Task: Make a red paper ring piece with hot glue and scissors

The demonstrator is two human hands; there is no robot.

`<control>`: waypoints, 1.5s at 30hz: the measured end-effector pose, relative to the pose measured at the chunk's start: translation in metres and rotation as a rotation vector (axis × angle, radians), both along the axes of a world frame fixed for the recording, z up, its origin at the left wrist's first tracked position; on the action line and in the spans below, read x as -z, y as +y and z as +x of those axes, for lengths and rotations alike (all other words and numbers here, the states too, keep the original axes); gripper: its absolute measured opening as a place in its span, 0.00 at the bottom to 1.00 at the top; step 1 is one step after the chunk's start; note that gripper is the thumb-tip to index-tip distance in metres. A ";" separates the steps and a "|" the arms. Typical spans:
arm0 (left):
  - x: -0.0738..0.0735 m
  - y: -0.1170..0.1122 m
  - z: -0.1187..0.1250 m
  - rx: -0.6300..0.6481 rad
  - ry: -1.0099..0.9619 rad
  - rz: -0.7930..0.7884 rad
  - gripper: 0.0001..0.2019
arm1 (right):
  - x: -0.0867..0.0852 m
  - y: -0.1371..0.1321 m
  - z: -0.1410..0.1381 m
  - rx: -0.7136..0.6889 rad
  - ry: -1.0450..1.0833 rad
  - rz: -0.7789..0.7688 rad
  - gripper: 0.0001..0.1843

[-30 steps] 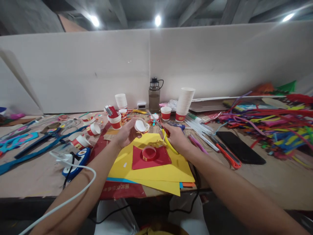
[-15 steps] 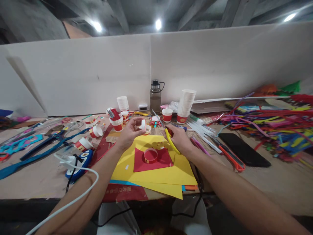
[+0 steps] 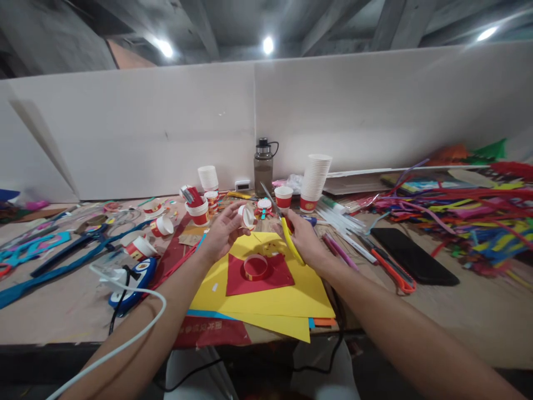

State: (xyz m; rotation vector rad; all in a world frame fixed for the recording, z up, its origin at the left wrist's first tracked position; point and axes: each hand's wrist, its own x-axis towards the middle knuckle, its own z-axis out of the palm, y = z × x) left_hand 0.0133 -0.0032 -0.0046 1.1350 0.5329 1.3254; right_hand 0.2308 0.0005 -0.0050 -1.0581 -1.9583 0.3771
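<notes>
Over the far edge of the yellow sheets (image 3: 266, 304), my left hand (image 3: 222, 230) grips a short cut-down paper cup (image 3: 247, 216) between thumb and fingers, its opening tilted. My right hand (image 3: 306, 236) is closed round yellow-handled scissors (image 3: 292, 243). Their blades point up and away, to the right of the cup piece and apart from it. A red paper ring (image 3: 245, 272) cut from a cup lies on a red sheet (image 3: 277, 276) atop the yellow ones. Small scraps are scattered near it.
Behind the hands stand a water bottle (image 3: 263, 166), a tall cup stack (image 3: 316, 178) and a single cup (image 3: 283, 195). Cut cups (image 3: 161, 225) and a blue-white device (image 3: 133, 289) lie left. A box cutter (image 3: 393, 269), black phone (image 3: 412, 255) and pipe cleaners (image 3: 470, 216) lie right.
The cup piece in my left hand has turned so that its opening shows more. The scissors have shifted slightly, blades still raised. The red ring stays on its sheet.
</notes>
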 end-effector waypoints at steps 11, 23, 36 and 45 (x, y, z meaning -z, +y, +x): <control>0.002 -0.002 0.000 0.005 -0.028 -0.010 0.22 | 0.005 0.000 0.000 0.012 -0.041 0.057 0.16; -0.004 -0.010 0.002 -0.005 0.029 0.112 0.26 | 0.010 0.001 0.003 0.051 -0.153 0.154 0.20; -0.006 -0.010 0.003 0.099 -0.067 -0.056 0.18 | 0.009 -0.001 0.003 0.019 -0.200 0.149 0.22; 0.000 -0.007 0.006 0.104 -0.135 -0.106 0.13 | 0.002 -0.011 0.002 0.133 -0.460 0.127 0.25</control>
